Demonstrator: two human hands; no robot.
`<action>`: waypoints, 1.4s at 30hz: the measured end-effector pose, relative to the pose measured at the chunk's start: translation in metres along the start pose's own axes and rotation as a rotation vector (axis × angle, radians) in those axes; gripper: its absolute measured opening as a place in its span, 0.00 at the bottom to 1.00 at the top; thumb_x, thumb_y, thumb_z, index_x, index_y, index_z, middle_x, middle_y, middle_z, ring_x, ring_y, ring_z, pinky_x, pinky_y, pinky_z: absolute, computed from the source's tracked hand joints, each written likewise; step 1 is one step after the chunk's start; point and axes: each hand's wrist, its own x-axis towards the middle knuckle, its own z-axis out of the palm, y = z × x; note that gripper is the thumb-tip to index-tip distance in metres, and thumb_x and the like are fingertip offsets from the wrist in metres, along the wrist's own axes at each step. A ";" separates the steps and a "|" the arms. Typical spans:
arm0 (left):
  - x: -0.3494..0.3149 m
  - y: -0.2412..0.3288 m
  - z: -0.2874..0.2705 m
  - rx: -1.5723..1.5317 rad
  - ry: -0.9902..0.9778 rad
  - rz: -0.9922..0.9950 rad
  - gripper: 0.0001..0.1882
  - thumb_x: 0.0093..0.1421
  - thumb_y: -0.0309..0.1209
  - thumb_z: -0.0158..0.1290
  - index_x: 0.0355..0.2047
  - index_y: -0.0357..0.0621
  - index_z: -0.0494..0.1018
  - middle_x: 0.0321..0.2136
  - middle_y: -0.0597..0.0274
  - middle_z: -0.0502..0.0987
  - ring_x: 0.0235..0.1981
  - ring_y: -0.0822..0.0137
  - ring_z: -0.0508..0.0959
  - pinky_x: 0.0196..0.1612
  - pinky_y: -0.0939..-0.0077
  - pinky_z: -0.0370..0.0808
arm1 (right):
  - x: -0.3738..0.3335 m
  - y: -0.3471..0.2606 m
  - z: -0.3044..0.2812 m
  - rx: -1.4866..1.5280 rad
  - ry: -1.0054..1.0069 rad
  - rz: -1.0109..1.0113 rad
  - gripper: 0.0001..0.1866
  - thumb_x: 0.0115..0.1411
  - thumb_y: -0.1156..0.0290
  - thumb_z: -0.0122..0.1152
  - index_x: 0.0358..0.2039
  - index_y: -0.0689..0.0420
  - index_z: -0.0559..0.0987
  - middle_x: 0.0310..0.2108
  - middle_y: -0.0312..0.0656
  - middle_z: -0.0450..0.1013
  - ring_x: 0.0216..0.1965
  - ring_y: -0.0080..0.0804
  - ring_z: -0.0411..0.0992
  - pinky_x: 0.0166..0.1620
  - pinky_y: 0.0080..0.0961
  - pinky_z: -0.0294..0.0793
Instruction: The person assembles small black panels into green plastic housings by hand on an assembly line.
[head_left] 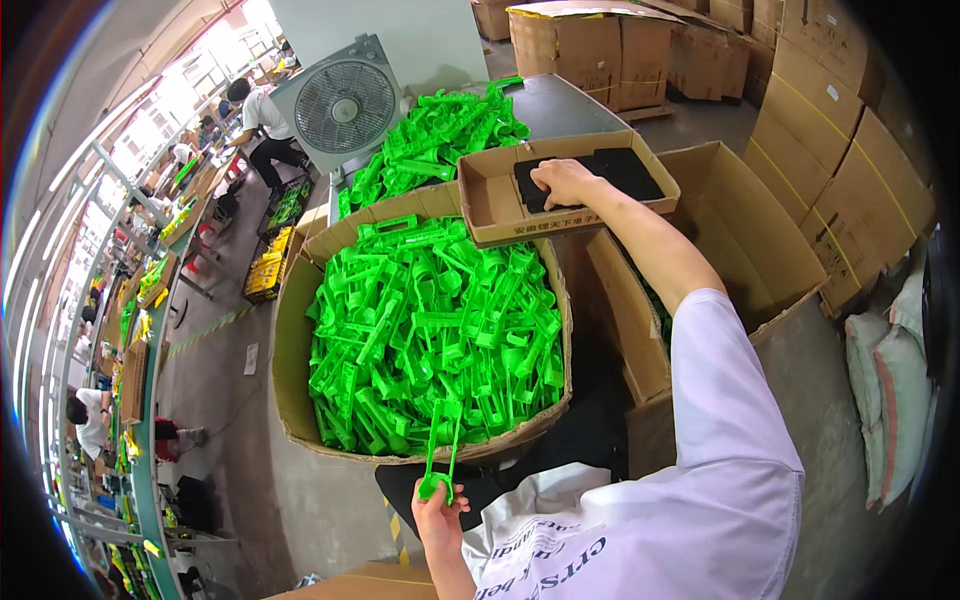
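My left hand (440,512) grips the base of a bright green plastic part (441,450) with two long thin prongs. The part stands upright in front of the near rim of a large cardboard box (290,400). Inside that box lies a heap of similar green plastic parts (430,330). My right hand (566,184) reaches forward into a shallow cardboard tray (530,231). Its fingers are bent down onto flat black pieces (625,175) there; what is between the fingertips is hidden.
Behind the box, more green parts (450,130) cover a table (570,100). A box fan (345,108) stands at its left. On the right are an open carton (750,210), stacked cartons (850,190) and white sacks (895,400). People work along benches at far left.
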 end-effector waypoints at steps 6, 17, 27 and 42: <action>0.008 0.001 0.002 0.034 -0.013 0.009 0.03 0.60 0.25 0.48 0.34 0.41 0.65 0.24 0.51 0.76 0.17 0.64 0.76 0.20 0.73 0.74 | -0.002 0.003 -0.003 0.331 0.075 0.156 0.16 0.41 0.65 0.73 0.17 0.58 0.72 0.21 0.43 0.73 0.27 0.44 0.72 0.32 0.36 0.70; 0.010 -0.005 0.017 0.117 -0.020 0.101 0.08 0.57 0.23 0.49 0.38 0.39 0.68 0.23 0.58 0.74 0.23 0.70 0.75 0.19 0.77 0.72 | -0.048 -0.145 -0.060 1.386 0.074 0.217 0.22 0.52 0.77 0.66 0.45 0.61 0.67 0.25 0.37 0.72 0.20 0.20 0.69 0.22 0.16 0.68; 0.017 -0.013 0.001 0.082 -0.025 0.063 0.07 0.61 0.29 0.52 0.31 0.36 0.72 0.21 0.62 0.74 0.19 0.74 0.72 0.20 0.79 0.70 | -0.153 -0.376 0.010 1.459 0.184 0.240 0.15 0.54 0.80 0.62 0.40 0.63 0.67 0.29 0.45 0.75 0.25 0.24 0.75 0.26 0.18 0.74; 0.017 -0.029 0.002 -0.206 0.025 0.051 0.07 0.60 0.28 0.54 0.34 0.36 0.74 0.24 0.64 0.75 0.22 0.75 0.72 0.24 0.82 0.69 | -0.164 -0.400 0.022 1.046 0.343 -0.065 0.12 0.51 0.80 0.67 0.32 0.61 0.71 0.21 0.40 0.72 0.15 0.20 0.66 0.18 0.17 0.64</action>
